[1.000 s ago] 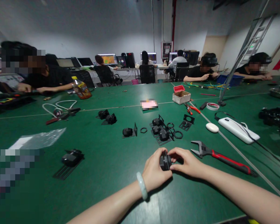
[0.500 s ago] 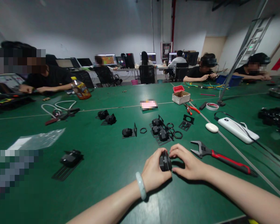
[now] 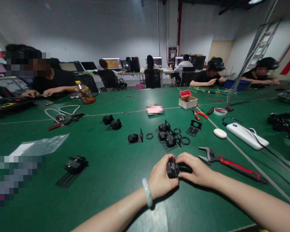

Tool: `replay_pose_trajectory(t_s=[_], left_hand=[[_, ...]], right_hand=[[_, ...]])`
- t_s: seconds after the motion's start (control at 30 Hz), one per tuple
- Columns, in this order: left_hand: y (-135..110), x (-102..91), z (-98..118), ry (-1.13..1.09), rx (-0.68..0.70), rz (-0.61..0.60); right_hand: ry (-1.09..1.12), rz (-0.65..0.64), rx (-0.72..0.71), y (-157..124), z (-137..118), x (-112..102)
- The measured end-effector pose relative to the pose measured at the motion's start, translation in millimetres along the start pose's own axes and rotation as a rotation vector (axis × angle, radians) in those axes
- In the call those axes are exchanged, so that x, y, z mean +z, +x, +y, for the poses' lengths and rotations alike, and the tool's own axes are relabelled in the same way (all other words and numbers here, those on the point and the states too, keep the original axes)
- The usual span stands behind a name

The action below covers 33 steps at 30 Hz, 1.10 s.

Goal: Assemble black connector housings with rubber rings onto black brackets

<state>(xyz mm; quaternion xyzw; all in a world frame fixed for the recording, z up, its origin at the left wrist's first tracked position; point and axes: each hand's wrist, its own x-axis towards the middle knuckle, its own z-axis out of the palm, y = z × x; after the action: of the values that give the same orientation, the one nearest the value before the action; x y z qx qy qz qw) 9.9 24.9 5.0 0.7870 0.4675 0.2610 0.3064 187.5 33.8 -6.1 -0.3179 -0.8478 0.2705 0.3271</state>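
Green matting is covering the long workbench [image 3: 106,180] you are working at, and other people [image 3: 50,80] are sitting along its far edge. Your left hand [image 3: 160,178] is wrapping around a small black cylindrical part [image 3: 172,169]. Your right hand [image 3: 195,170] is pinching the same part from the other side with thumb and fingertips. Both are grasping it just above the mat, close in front of you. It looks as though you are fitting or twisting two pieces together, so let the left hand be doing the steadying while the right is doing the turning. Bracing both wrists on the mat should help the pieces meet squarely. An adjustable wrench [image 3: 228,162] is lying just to the right of your right hand. More black parts on brackets [image 3: 168,139] and loose rings [image 3: 185,140] are sitting beyond your hands.
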Motion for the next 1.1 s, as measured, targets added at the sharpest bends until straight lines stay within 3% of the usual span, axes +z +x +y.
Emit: replay_pose_trajectory(t_s=[0.63, 1.1], left_hand=[[1.7, 0.9, -1.2, -0.006, 0.014, 0.0], [3.3, -0.9, 1.7, -0.043, 0.03, 0.002]], right_hand=[[-0.002, 0.001, 0.046, 2.1, -2.3, -1.2], [-0.011, 0.012, 0.005, 2.4, -2.0, -1.9]])
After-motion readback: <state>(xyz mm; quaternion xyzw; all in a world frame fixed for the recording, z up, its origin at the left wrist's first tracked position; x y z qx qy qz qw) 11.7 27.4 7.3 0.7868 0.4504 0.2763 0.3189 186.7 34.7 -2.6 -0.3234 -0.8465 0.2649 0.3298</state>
